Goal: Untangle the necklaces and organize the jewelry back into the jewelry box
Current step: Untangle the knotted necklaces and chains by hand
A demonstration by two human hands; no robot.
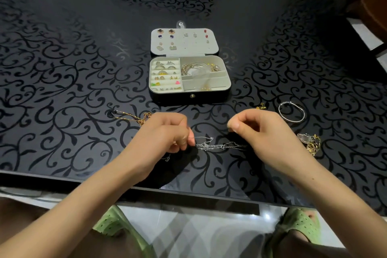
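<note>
1. Leftmost, a gold chain necklace (134, 118) lies on the black scroll-patterned table (62, 69), in front of the jewelry box (189, 98) and off to its left. A black pendant (110, 113) sits at the chain's far-left end.
2. Left hand (167, 132): in front of the box, just left of its centre line. Fingers are curled and pinch the left end of the silver necklaces (211, 144).
3. Silver necklaces: a thin tangled bunch strung between the two hands, in front of the box and well apart from it. Whether it touches the table, cannot tell.
4. Jewelry box: open, centre of the table, lid (184, 40) laid flat behind the base.
   - Earring pairs are pinned on the lid's pale lining.
   - Base left side: ring rolls holding rings and small studs.
   - Base right side: gold bracelets in the rear compartment, and a few small gold pieces in the front one.
5. Right hand (257, 130): in front of the box, right of its centre line. Thumb and forefinger are pressed together at the tips. The strand is too fine to see there, so cannot tell if it is gripped.
6. Small gold piece (261, 107): on the table just right of the box's front corner.
7. Silver bangle (291, 111): flat on the table, further right of the box.
8. Heap of gold and silver jewelry (310, 142): front-right of the box, beside the right wrist.
</note>
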